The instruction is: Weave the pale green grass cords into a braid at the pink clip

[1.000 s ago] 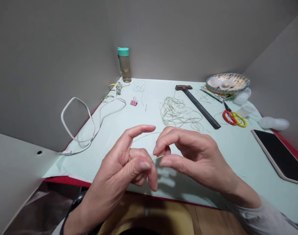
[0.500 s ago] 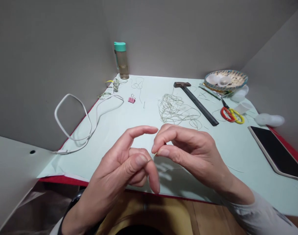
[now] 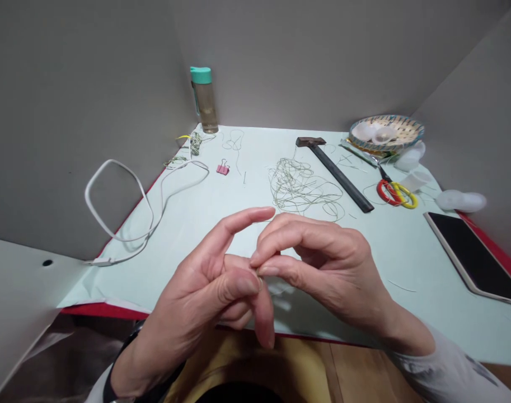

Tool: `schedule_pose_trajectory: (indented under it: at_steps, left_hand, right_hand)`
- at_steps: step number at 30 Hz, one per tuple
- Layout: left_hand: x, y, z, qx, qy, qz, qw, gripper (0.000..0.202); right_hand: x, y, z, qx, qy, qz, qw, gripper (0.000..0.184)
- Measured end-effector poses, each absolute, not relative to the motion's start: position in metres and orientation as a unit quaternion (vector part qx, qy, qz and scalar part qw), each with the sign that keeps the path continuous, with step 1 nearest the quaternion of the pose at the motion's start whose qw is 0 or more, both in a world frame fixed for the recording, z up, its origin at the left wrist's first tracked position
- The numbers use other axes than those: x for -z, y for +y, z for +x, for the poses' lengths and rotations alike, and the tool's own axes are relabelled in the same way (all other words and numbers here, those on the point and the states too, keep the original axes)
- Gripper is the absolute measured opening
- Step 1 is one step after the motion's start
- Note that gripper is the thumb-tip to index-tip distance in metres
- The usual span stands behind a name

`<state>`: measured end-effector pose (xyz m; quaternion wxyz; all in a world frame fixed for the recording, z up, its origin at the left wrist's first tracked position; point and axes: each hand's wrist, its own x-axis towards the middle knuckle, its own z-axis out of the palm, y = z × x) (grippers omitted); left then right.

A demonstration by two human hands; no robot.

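Above the table's near edge, my left hand (image 3: 221, 285) is closed in a pinch of thumb and fingers, its index finger raised and curved. My right hand (image 3: 318, 263) pinches at the same spot, thumb against index finger, with its fingertips touching the left ones. Between them is a thin cord, now almost wholly hidden by the fingertips. Beyond the hands lies a loose tangle of thin greenish cord (image 3: 299, 187).
Behind the tangle lies a hammer (image 3: 339, 174). At right are scissors (image 3: 395, 193), a woven basket (image 3: 402, 134) with clear plastic cups, and a phone (image 3: 476, 254). At left lie a white cable (image 3: 148, 229) and a pink binder clip (image 3: 223, 168); a bottle (image 3: 205, 103) stands behind.
My right fingertips have moved left and slightly down, closing the small gap to my left thumb. The short piece of cord that showed between the hands is now covered.
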<state>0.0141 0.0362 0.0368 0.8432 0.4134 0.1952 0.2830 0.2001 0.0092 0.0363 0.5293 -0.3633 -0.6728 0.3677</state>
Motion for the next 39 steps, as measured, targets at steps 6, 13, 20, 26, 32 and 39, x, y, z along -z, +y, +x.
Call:
schedule_pose_trajectory:
  at_steps: [6,13,20,26,32,39]
  left_hand:
    - [-0.0378,0.0351,0.0127,-0.277,0.201,0.428,0.836,0.060]
    - [-0.0385,0.0325,0.0127,-0.280,0.218,0.426,0.832,0.052]
    - [-0.0381,0.0312,0.0146,-0.290,0.224,0.417,0.832,0.054]
    - [-0.0386,0.0342,0.0121,-0.275,0.206,0.415,0.842,0.050]
    - [-0.0384,0.0343,0.0088,-0.264,0.187,0.428,0.844,0.046]
    - [-0.0355,0.0314,0.0070,-0.259,0.183,0.446,0.837,0.051]
  right_hand:
    - [-0.0367,0.0064,0.1970,-0.365,-0.663,-0.360,0.546,0.006]
    - [-0.0326,0.0080,0.2014,-0.328,-0.705,-0.347,0.524,0.010]
    - [-0.0368,0.0076,0.2068,-0.358,-0.710,-0.396,0.460,0.014]
    - [-0.0374,0.0102,0.2063,-0.368,-0.717,-0.351,0.477,0.008]
    - [-0.0350,0.0139,0.2046,-0.345,-0.738,-0.289,0.502,0.008]
    - [-0.0375,0.0109,0.2038,-0.340,-0.738,-0.284,0.508,0.007]
